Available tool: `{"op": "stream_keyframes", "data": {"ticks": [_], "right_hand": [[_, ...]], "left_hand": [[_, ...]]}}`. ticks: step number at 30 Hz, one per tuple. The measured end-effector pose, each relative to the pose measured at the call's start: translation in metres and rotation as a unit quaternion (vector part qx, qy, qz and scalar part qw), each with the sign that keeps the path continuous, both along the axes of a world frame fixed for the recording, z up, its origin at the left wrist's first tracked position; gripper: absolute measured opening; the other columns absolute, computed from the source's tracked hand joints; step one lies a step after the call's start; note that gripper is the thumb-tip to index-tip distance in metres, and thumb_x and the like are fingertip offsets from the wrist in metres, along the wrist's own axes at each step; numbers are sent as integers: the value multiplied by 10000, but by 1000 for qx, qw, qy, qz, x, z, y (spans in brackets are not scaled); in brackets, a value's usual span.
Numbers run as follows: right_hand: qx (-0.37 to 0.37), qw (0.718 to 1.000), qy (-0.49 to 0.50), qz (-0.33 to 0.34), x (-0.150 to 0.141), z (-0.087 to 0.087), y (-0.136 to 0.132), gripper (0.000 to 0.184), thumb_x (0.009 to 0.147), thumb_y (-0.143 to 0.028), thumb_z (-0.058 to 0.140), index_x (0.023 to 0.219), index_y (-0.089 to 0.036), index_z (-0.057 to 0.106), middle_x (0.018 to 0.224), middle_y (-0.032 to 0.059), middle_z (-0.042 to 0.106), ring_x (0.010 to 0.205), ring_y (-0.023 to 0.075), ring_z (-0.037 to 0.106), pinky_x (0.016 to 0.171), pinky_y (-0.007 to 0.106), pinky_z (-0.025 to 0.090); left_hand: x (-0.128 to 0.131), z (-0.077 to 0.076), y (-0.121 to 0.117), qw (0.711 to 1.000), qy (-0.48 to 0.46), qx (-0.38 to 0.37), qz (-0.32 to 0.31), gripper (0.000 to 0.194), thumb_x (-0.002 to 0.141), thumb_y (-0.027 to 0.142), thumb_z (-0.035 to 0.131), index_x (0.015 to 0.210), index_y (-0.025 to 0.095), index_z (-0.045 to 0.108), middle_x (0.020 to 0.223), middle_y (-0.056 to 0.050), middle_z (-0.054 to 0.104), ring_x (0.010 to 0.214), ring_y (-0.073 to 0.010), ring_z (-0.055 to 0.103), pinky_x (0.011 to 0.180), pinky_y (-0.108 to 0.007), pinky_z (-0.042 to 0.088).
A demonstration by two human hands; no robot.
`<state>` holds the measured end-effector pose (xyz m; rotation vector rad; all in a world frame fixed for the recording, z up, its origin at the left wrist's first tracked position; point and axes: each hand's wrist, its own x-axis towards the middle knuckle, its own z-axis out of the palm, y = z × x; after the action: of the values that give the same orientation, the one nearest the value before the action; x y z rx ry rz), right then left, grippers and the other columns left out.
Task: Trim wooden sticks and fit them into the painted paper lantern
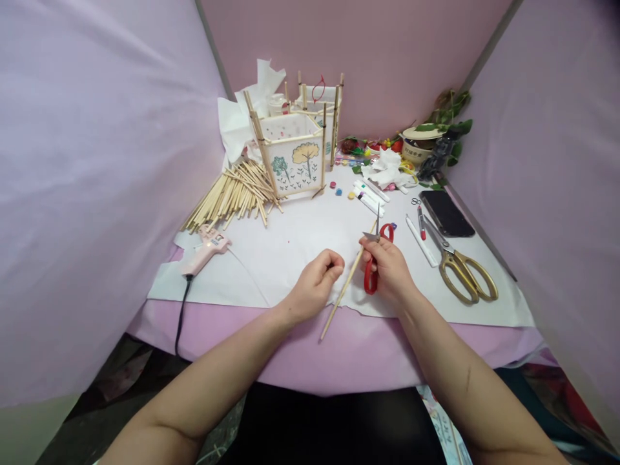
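Note:
My right hand (391, 268) is closed around small red-handled scissors (372, 278), whose blades stand apart and point away from me. The same hand also grips a thin wooden stick (343, 294), which slants down toward the table's near edge. Left of the stick, my left hand (317, 281) is closed with thumb and fingertips together. Whatever it may pinch is too small or hidden to make out. Beyond my hands stands a paper lantern (299, 161) with a stick frame and painted trees.
Many wooden sticks (232, 194) lie piled at left, near a pink glue gun (206, 248) with a black cord. Gold-handled scissors (465, 274) and a phone (446, 213) lie at right. White markers (371, 197) and a second lantern (329, 119) are farther back.

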<state>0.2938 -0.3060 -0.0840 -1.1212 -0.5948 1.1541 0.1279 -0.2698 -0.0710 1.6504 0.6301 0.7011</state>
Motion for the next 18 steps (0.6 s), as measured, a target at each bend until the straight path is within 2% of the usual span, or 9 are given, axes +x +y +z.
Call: {"op": "stream_keyframes", "data": {"ticks": [4,6,8,10,11,13,15,16,18], "right_hand": [[17,997,73,12,6,2,1,201,747,-326,704,766,-182,565,523,-74,464,393,33,289,355,155,272],[20,996,86,14,7,4,1,201,745,-316,708,765,-180,562,517,-78,458,388,30,281,354,154,271],[19,995,95,19,6,7,1,208,738,-315,714,759,-180,557,511,-82,449,384,30,272,355,157,273],[21,995,99,25,6,9,1,223,724,-323,722,748,-184,549,500,-88,429,379,31,258,353,164,270],[23,994,98,28,6,10,1,233,716,-329,725,741,-187,542,493,-91,415,376,34,252,351,168,265],[29,995,90,32,6,12,1,252,705,-343,727,723,-196,523,479,-96,389,373,39,239,347,176,251],[35,996,79,38,7,13,1,268,706,-359,722,710,-203,503,471,-95,375,375,46,236,347,182,239],[38,996,75,42,8,13,1,272,709,-366,719,709,-206,499,469,-94,372,376,48,236,347,183,236],[44,995,69,48,9,13,0,268,717,-369,715,714,-207,502,469,-90,374,381,52,237,349,185,232]], "left_hand": [[-1,-6,10,991,-73,-70,92,156,904,294,407,787,192,417,750,21,438,609,-92,388,568,-230,333],[-2,-7,15,988,-61,-58,128,197,901,263,380,722,188,412,706,25,438,585,-89,384,550,-228,320],[-3,-6,19,991,-6,-5,137,275,902,254,367,643,180,421,631,26,428,576,-94,388,564,-232,324],[-4,-5,20,990,50,50,124,302,887,267,417,606,172,473,599,19,453,598,-102,422,606,-235,349],[-4,-5,20,989,62,66,117,249,863,263,471,640,169,527,649,7,506,634,-105,456,629,-234,366],[-2,-6,19,990,56,67,107,86,783,217,584,843,179,631,893,-29,600,751,-115,522,665,-225,398],[-1,-6,17,996,44,17,78,286,731,191,639,1017,196,641,1064,-56,598,804,-120,542,659,-217,414],[0,-7,16,997,43,-26,50,291,738,215,642,1027,186,647,1050,-66,610,779,-117,542,638,-215,413],[0,-6,13,989,44,-136,-25,238,782,319,620,933,143,674,891,-70,638,670,-100,512,567,-210,385]]}}
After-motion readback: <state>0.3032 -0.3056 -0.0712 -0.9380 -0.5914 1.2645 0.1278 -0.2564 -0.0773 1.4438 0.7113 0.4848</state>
